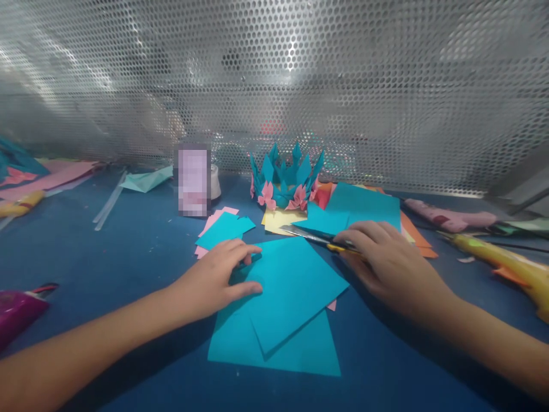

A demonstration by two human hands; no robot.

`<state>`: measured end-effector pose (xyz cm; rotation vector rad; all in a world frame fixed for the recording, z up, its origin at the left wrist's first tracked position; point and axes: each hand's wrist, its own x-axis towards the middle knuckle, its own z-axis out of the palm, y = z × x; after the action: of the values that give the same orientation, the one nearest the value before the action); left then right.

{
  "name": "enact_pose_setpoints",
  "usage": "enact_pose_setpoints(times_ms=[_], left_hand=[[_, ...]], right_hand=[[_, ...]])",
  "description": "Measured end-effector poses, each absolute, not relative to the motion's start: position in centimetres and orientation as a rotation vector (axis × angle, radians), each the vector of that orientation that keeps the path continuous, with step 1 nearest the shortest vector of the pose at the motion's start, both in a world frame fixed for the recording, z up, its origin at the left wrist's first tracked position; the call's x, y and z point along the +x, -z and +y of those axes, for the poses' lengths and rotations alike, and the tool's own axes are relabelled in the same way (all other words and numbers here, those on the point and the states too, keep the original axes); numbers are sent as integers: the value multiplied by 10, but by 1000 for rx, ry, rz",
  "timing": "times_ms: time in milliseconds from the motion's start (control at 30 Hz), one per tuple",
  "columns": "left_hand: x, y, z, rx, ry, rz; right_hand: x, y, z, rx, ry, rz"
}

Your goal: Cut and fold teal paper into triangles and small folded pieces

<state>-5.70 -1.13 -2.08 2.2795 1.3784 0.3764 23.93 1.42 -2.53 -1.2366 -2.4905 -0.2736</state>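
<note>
My left hand point(217, 277) rests on the left edge of a teal paper sheet point(291, 286), fingers curled and pinching its corner. That sheet lies tilted on another teal sheet point(309, 352). My right hand point(386, 260) lies over the yellow handles of a pair of scissors point(311, 234), whose blades point left across the paper. Behind stands a folded teal paper crown point(285, 177) with pink paper flowers. Small teal and pink paper pieces point(223, 228) lie beside my left hand.
A perforated metal wall point(274, 86) closes the back of the blue table point(128, 257). A yellow glue gun point(510, 266) lies at right, a pink one point(446, 216) behind it, a magenta one point(19, 312) at left. More teal, orange and yellow sheets point(364, 209) are stacked behind my right hand.
</note>
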Motion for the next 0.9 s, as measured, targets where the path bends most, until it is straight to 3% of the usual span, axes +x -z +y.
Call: enact_pose_setpoints(times_ms=[433,600,733,900], left_hand=[[-51,21,-14,1983,-704,1271],[-51,24,-18,2048,-669,1383],[-50,29,-21,2453,-819,1429],[-45,32,-23,2714,-510,851]], right_hand=[[226,29,-3,-1297,-478,-2292],[221,29,-7,-1292,-472,-2226],[218,31,-8,-1239,-358,-2307],[219,36,-4,-1118,-252,-2363]])
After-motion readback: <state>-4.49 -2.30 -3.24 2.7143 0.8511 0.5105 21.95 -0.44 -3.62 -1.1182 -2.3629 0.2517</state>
